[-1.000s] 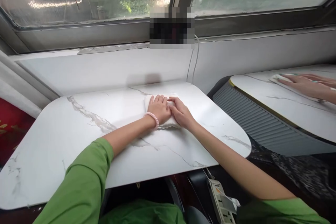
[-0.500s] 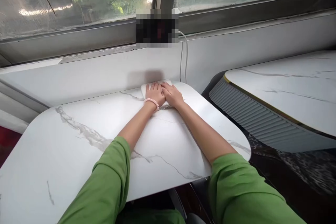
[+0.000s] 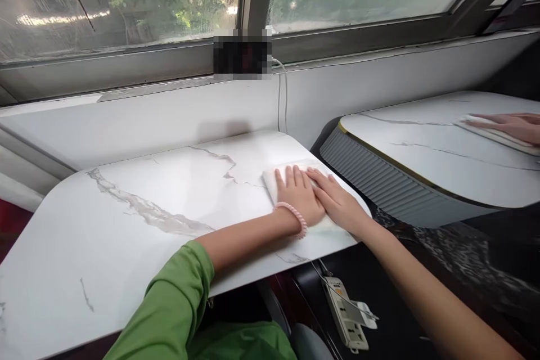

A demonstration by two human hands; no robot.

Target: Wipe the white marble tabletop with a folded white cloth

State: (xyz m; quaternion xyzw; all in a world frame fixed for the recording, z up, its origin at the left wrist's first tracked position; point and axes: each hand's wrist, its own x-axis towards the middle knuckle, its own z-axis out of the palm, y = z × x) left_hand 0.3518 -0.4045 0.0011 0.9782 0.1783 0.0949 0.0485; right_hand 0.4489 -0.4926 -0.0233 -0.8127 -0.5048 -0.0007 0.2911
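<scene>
A white folded cloth [image 3: 270, 180] lies flat on the white marble table [image 3: 139, 219], near its right front corner. My left hand [image 3: 299, 198], with a pink bead bracelet at the wrist, presses on the cloth with fingers stretched out. My right hand [image 3: 341, 203] lies flat beside it, fingers extended on the same cloth, touching the left hand. Both sleeves are green.
A second marble table [image 3: 422, 152] stands at the right, where another person's hand [image 3: 512, 125] presses a white cloth. A window and sill run along the back, with a white cable hanging down. A power strip [image 3: 348, 320] lies on the floor below the table edge.
Both hands slid the cloth from the far edge by the wall back toward me and to the right corner. The other person's hand has come back into view on the right table.
</scene>
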